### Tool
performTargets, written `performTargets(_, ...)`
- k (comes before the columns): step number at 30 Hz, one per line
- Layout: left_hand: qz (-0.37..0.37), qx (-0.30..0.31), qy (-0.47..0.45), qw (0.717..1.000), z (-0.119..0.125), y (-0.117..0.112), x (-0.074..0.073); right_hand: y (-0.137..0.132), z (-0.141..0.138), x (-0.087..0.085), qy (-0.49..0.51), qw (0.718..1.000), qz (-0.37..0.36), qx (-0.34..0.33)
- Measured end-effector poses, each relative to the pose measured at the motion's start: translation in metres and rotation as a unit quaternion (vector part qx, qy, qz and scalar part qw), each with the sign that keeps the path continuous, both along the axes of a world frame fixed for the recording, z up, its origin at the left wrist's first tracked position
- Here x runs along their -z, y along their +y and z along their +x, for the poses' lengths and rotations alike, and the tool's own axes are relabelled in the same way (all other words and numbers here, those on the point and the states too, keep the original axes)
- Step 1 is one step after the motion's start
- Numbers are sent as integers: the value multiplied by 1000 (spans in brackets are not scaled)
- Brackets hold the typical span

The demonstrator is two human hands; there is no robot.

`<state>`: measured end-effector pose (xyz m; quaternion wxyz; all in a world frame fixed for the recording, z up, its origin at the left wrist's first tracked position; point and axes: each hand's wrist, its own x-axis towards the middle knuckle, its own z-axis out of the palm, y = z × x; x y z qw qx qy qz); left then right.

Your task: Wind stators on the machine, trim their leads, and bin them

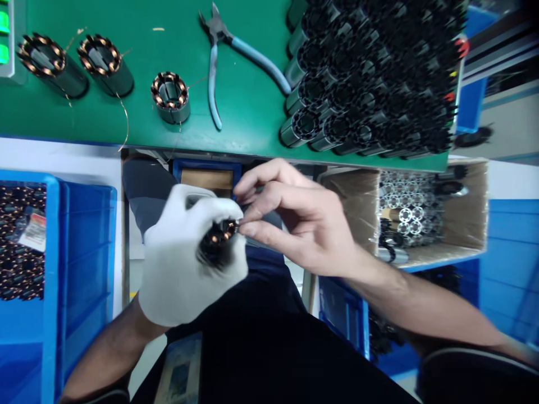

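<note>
My left hand [185, 264], in a white glove, is wrapped round a copper-wound motor stator [219, 238] and holds it over my lap. Its dark slotted end with copper coils faces up, while the glove covers much of its body. My bare right hand [295, 216] is at the stator's right edge, thumb and fingertips pinched together. Whatever lies between those fingertips is too small to make out. On the green bench [248, 134] beyond my hands stand a short wound stator [170, 98] and two taller ones, a middle stator [105, 64] and a left stator [53, 64], with loose wire ends.
Blue-handled cutting pliers [242, 53] lie on the bench, jaws pointing away. Many black stator cores [303, 126] stand in rows at the right. A blue bin [53, 235] of wound parts is at the left. To the right sits a cardboard box [465, 219] of metal cores.
</note>
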<state>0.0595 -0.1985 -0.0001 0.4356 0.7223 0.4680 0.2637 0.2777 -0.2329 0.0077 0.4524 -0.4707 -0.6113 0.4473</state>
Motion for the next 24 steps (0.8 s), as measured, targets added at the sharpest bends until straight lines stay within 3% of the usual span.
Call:
performTargets(1,-145,38,-49,988,-1,5,4,1,7,-4,-47,998,27,-36)
performTargets(2,-291,83,-94,949,-4,9,10,1,14,-7,-80,994,35,-70)
performTargets(3,-399,112,-134,900,-8,12,16,-1,19,-10,-97,991,20,-94)
performTargets(4,-450,116,-159,871,-13,12,23,-4,23,-11,-96,990,-15,-104)
performTargets(5,-434,96,-165,880,-19,9,28,-9,25,-11,-79,990,-62,-101)
performTargets(6,-354,61,-146,922,-23,4,32,-14,27,-10,-52,988,-117,-88)
performTargets(7,-222,27,-104,969,-26,-2,34,-19,27,-9,-23,982,-174,-75)
performTargets(8,-63,8,-50,997,-27,-9,34,-24,27,-6,6,973,-222,-69)
performTargets(10,191,29,48,980,-23,-20,30,-28,24,-3,34,960,-266,-78)
performTargets(11,253,45,68,964,-18,-23,27,-27,23,-2,18,966,-245,-82)
performTargets(12,267,55,68,960,-13,-23,23,-25,23,-2,-19,978,-192,-81)
performTargets(14,183,77,37,979,-3,-19,17,-18,24,-3,-134,988,3,-73)
performTargets(16,40,135,1,990,0,-13,12,-9,30,-6,-222,954,191,-72)
performTargets(18,-32,191,-21,981,-2,-9,9,-3,40,-11,-232,932,255,-108)
performTargets(20,-5,182,-15,983,-9,-9,7,1,51,-16,-177,961,161,-137)
performTargets(22,53,141,-14,988,-16,-11,8,3,57,-20,-82,982,-45,-161)
performTargets(23,77,135,-20,988,-18,-11,7,3,58,-20,-27,970,-168,-172)
performTargets(24,101,140,-29,985,-19,-10,7,3,57,-19,27,941,-282,-186)
